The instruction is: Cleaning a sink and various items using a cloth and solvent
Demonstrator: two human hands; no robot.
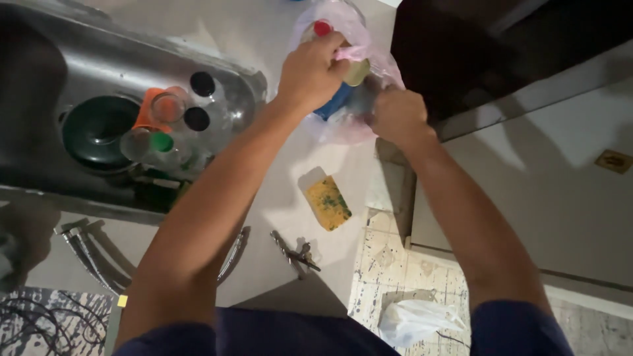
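Note:
A translucent pinkish plastic bag [343, 128] with bottles inside sits on the counter's far edge. My left hand [310, 69] grips the bag's top beside a red bottle cap [322, 28]. My right hand [397, 115] clutches the bag's right side. A blue item [335, 102] and a yellowish cap [359, 72] show through the plastic between my hands.
A steel sink [86, 59] at left holds a dark green bowl [95, 128], an orange cup [153, 109] and several bottles. A yellow-green sponge [328, 202] and keys [295, 254] lie on the counter. A white bag [412, 322] lies on the floor below. A cabinet door [547, 191] stands right.

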